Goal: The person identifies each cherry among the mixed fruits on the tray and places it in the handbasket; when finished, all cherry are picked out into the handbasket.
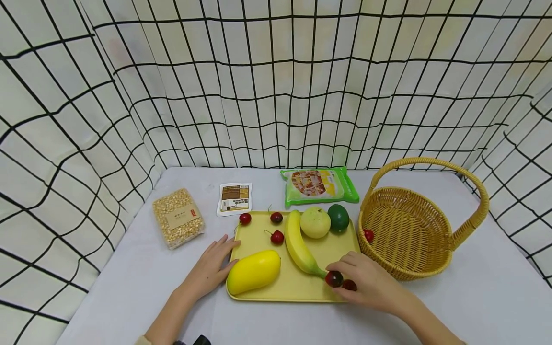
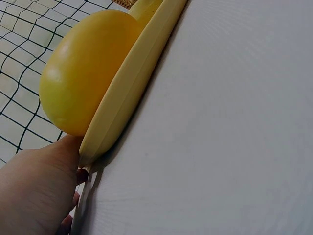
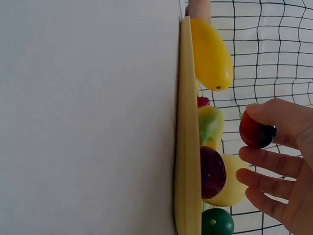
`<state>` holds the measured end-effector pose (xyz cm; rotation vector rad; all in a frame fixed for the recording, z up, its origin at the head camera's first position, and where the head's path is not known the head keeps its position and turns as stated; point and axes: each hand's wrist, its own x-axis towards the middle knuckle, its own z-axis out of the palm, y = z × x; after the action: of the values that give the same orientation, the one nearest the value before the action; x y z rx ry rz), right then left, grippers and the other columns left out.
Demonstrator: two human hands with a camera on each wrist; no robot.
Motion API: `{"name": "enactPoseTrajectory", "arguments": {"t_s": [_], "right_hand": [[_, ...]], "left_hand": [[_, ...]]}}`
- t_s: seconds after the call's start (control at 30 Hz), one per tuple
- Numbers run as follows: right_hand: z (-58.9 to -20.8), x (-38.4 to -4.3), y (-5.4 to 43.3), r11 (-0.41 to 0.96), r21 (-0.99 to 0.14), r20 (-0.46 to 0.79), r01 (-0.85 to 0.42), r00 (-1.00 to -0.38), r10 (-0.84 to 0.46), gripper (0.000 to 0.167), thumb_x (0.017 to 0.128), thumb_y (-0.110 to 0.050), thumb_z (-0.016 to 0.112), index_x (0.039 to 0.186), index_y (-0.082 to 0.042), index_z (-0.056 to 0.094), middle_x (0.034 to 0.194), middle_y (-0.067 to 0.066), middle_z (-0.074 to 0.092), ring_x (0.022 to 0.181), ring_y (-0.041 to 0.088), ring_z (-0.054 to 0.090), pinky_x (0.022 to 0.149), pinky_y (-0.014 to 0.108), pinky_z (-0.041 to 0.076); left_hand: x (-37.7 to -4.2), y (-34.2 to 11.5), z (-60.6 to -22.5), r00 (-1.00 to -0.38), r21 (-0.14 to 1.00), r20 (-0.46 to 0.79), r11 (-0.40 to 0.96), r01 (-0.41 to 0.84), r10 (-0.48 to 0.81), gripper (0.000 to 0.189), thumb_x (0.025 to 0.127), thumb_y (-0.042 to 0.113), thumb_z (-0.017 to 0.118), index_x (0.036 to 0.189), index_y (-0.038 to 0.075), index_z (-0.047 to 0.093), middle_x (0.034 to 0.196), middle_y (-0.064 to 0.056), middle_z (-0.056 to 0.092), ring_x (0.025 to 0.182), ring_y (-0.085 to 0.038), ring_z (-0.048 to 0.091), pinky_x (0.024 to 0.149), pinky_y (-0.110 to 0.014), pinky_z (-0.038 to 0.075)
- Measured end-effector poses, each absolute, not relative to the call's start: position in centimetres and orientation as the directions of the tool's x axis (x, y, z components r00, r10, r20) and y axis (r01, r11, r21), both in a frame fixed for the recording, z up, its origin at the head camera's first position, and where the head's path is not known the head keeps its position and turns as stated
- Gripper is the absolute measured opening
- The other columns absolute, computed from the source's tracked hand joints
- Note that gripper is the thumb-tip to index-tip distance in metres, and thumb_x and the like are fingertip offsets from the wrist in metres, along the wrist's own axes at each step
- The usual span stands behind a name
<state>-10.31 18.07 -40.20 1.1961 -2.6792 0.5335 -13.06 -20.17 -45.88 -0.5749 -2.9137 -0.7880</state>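
My right hand (image 1: pixel 366 282) pinches a round, dark red fruit (image 3: pixel 257 128) between thumb and index finger, while its other fingers spread loosely. Another dark red fruit (image 3: pixel 212 172) lies on the yellow tray (image 1: pixel 297 301), partly covered by that hand in the head view. Close by are the tip of a banana (image 1: pixel 299 247) and, farther back, a pale yellow-green round fruit (image 1: pixel 316 222) and a dark green fruit (image 1: pixel 338 218). My left hand (image 1: pixel 211 266) rests at the tray's left rim, fingers fairly straight, thumb beside a yellow mango (image 1: pixel 254 272).
Several cherries (image 1: pixel 277 237) lie at the tray's back left. To the right stands a wicker basket (image 1: pixel 405 230) with a tall handle and a red fruit (image 1: pixel 368 235) inside. Behind are a green packet (image 1: pixel 319 186), a small sachet (image 1: pixel 235 198) and a bag of grains (image 1: pixel 178 218). Netting surrounds the table.
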Motion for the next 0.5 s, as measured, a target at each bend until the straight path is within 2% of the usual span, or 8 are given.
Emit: {"name": "enactPoseTrajectory", "arguments": {"t_s": [0.27,0.5], "right_hand": [[-39.2,-10.5,18.8,0.646,-0.248,0.302,-0.721,-0.692,-0.656,0.036,0.074,-0.029,0.075,0.106,-0.019,0.065,0.093,-0.016,0.056,0.084,0.002,0.051,0.07,0.024,0.049],[-38.5,-10.9,19.4,0.655,-0.217,0.391,-0.724,-0.679,-0.621,0.039,0.07,-0.025,0.077,0.106,-0.017,0.064,0.092,-0.014,0.054,0.081,0.004,0.052,0.069,0.024,0.049]], "left_hand": [[-13.0,-20.1,-45.9,-0.93,0.474,0.153,0.801,0.365,0.333,0.043,0.089,0.024,0.06,0.129,0.01,0.05,0.135,-0.009,0.048,0.132,-0.031,0.029,0.108,-0.048,0.019],[-13.1,-20.1,-45.9,-0.932,0.474,0.15,0.803,0.361,0.33,0.043,0.089,0.023,0.06,0.129,0.01,0.05,0.135,-0.01,0.047,0.132,-0.031,0.029,0.108,-0.049,0.019]]}}
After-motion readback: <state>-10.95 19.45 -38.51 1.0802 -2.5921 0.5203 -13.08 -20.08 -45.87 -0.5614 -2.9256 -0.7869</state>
